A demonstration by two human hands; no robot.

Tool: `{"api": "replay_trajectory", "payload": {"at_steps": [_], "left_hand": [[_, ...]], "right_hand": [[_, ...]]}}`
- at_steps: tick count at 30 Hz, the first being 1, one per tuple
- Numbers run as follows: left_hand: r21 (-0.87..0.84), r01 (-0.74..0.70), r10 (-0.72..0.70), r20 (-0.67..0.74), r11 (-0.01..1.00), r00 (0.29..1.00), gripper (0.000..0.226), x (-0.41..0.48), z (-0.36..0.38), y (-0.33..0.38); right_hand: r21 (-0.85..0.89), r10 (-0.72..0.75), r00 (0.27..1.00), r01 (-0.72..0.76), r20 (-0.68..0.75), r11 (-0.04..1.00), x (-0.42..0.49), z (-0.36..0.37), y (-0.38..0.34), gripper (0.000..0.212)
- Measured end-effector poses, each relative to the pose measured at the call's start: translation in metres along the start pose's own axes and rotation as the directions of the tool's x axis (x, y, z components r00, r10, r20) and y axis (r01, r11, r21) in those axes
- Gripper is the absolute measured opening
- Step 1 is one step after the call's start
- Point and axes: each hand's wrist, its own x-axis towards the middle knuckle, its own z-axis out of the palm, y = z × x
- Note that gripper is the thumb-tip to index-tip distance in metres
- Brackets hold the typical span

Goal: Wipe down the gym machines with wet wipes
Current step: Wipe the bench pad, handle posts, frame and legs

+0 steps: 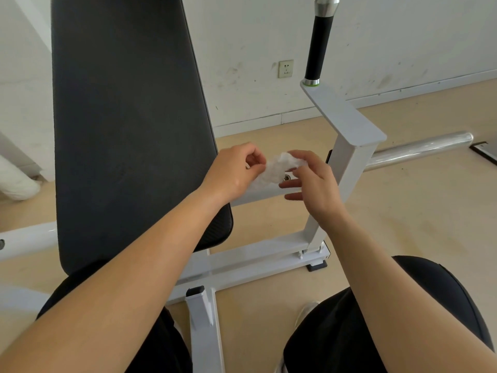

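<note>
Two hands, the left hand (236,172) and the right hand (313,184), both pinch one crumpled wet wipe (275,168) before the white frame (351,160), one black handle (318,44) at 1 o'clock.

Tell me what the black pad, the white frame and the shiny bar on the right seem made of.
Black pad: probably vinyl or leatherette upholstery, matte with fine grain. White frame: seemingly painted steel tube, smooth and slightly glossy, with square edges. Shiny bar: bare metal, likely chromed, given its mirror-like highlights.
</note>
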Motion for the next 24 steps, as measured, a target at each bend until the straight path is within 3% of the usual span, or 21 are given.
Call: {"api": "replay_trajectory", "payload": {"at_steps": [3,5,9,12,18,24], "left_hand": [[0.015,-0.021,0.020,0.021,1.000,1.000,0.008,0.003,0.001,0.002],[0.002,-0.017,0.017,0.027,1.000,0.999,0.009,0.007,0.001,0.001],[-0.007,-0.003,0.004,0.053,1.000,0.999,0.014,0.016,0.000,-0.004],[0.033,0.001,-0.003,0.062,0.999,0.998,0.015,0.025,-0.001,-0.007],[0.287,-0.083,0.050,0.121,0.954,0.991,0.017,0.045,0.000,-0.013],[0.457,-0.116,0.057,0.141,0.882,0.988,0.021,0.053,0.027,-0.013]], "right_hand": [[0.141,0.057,0.991,-0.074,0.118,0.987,-0.001,0.004,0.000,0.041],[0.142,0.069,0.993,-0.081,0.092,0.987,0.002,0.006,0.001,0.032],[-0.134,0.008,0.996,-0.020,-0.087,0.991,0.009,0.006,0.010,0.012],[-0.320,-0.011,0.986,-0.043,-0.166,0.947,0.013,0.003,0.020,0.018],[-0.593,-0.095,0.987,-0.002,-0.132,0.805,0.012,0.004,0.036,0.027],[-0.634,-0.005,0.998,-0.036,-0.063,0.772,0.010,0.017,0.051,0.039]]}}
